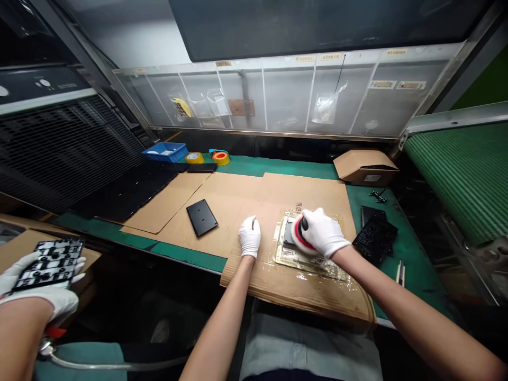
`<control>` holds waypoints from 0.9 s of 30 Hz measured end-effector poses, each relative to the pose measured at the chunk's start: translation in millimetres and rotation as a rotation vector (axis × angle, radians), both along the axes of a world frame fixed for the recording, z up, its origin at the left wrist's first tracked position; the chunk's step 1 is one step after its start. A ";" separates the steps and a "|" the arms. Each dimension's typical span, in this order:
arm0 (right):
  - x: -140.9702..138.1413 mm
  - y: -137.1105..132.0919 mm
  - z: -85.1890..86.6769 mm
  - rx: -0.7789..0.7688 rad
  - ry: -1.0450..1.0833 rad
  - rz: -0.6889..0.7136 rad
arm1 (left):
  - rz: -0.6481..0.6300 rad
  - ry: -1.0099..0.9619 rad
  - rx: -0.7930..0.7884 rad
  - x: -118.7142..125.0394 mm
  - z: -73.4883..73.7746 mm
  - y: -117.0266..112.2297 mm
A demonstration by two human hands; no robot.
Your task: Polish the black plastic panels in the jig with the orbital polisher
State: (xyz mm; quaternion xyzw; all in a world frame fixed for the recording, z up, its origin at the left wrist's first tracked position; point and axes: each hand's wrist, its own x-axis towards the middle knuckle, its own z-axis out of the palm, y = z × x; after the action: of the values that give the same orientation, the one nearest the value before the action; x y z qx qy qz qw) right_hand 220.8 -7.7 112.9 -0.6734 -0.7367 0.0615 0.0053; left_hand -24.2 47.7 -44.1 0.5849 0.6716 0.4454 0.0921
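My right hand (323, 233), in a white glove, grips the dark handle of a round polishing pad (297, 233) with a red band and a pale rim. The pad presses on a dark flat panel (289, 237), mostly hidden beneath it, set in a taped-down pale frame (283, 256). My left hand (250, 236), also gloved, rests on the cardboard sheet (238, 196) with its fingers curled in and nothing visible in them. To its left lies a black rectangular panel (202, 217) with small slots.
At far left, a co-worker's gloved hands (55, 299) hold a black-and-white slotted part (50, 263). Rolls of yellow tape (194, 158) and a blue bin (166, 152) stand at the back. On the right are black parts (376, 238), a utility knife (400, 273) and a cardboard box (365, 165).
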 end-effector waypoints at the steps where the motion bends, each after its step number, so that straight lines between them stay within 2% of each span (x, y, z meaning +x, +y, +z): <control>1: -1.4 -2.3 -1.0 -0.004 0.016 0.054 | 0.001 0.000 -0.001 -0.1 0.1 0.0; 4: -3.9 -8.6 -4.8 -0.006 0.033 0.126 | -0.001 0.002 -0.004 -0.3 0.7 0.0; 8: -1.7 -8.1 -3.8 0.026 -0.038 0.047 | -0.009 0.002 -0.010 0.2 1.8 -0.2; 12: 5.1 -9.4 -0.4 -0.010 -0.057 0.095 | -0.004 -0.009 -0.014 1.4 2.7 -0.3; 16: 17.9 -19.9 -5.6 0.029 -0.075 -0.002 | -0.001 -0.007 -0.009 3.0 2.7 -1.9; 22: 27.2 -26.8 -17.1 0.020 0.106 0.090 | 0.009 0.014 -0.014 4.5 2.8 -5.1; 25: 20.2 -19.1 -12.1 0.034 0.003 0.001 | 0.008 0.014 -0.018 4.8 3.3 -6.0; 27: 14.7 -13.9 -8.6 0.045 -0.048 -0.007 | -0.002 0.014 -0.018 4.8 3.8 -6.2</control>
State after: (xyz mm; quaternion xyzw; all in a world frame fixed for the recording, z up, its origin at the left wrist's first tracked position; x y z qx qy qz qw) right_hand 235.5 -21.6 104.3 -0.6771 -0.7353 0.0289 0.0029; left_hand -19.4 41.5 -40.3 0.5877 0.6757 0.4352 0.0931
